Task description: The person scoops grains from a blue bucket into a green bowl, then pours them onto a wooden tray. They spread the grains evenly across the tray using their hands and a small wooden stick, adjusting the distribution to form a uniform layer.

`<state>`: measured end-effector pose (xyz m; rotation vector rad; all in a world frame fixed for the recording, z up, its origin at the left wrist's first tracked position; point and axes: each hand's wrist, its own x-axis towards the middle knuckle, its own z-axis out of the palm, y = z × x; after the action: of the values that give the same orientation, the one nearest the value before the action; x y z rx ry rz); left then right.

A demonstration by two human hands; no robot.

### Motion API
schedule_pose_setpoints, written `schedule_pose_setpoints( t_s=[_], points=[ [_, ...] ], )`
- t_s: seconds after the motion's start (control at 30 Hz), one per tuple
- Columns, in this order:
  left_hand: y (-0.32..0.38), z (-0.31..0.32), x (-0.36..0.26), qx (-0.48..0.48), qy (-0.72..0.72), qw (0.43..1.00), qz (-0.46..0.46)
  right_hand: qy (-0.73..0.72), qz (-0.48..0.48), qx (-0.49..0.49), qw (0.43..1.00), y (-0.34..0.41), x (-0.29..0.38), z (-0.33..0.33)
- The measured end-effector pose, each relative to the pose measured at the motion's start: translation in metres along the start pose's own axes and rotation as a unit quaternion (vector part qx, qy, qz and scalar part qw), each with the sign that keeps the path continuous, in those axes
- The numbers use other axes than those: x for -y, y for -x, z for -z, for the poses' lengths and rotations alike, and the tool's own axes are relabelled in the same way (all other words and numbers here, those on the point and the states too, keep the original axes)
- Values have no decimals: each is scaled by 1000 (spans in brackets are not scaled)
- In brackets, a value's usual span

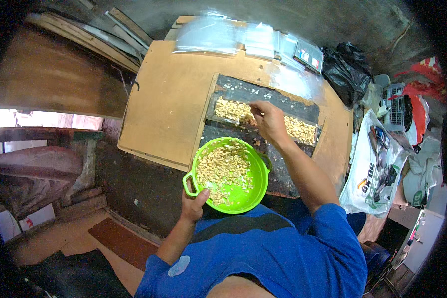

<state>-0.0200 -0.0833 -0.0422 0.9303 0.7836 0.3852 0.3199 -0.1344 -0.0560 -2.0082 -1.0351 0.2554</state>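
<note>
My left hand [194,203] grips the left handle of a lime-green plastic basin [260,186], which is tilted near my body. Pale split beans or nuts [223,164] lie in it, mostly towards its far left side. My right hand [270,119] is over a long shallow tray or mould [210,111] filled with a strip of the same pale pieces [301,129]. Its fingers are bent downward at the strip's middle; whether they hold any pieces is hidden. Dark boards [260,91] with scattered bits flank the strip.
A wooden board [164,100] covers the table's left part. Clear plastic bags [260,41] and a dark box [308,56] lie along the back edge. A black plastic bag [348,70], a wire basket [395,106] and a white plastic bag [368,175] stand at the right.
</note>
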Motion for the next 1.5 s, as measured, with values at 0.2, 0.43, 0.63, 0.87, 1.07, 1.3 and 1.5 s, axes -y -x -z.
schedule_pose_setpoints(
  t_s=[0.2,0.43,0.63,0.87,1.07,1.3,1.5],
  points=[
    [-1,22,-10,-31,38,998,-30,48,-61,14,997,-18,12,-13],
    [-11,57,-34,-42,0,997,-61,22,-46,51,997,-17,27,-43],
    [-19,86,-41,-80,-4,994,-79,78,-23,50,995,-24,29,-60],
    [-42,122,-61,-90,-5,992,-93,36,-121,-41,991,9,32,-20],
    [-62,137,-74,-115,-28,987,-106,149,-139,17,979,90,13,-17],
    [-76,149,-75,-74,3,992,-101,251,-120,67,958,112,2,-51],
    [-79,156,-74,-43,52,994,-88,268,-141,146,942,118,1,-44]
  ],
)
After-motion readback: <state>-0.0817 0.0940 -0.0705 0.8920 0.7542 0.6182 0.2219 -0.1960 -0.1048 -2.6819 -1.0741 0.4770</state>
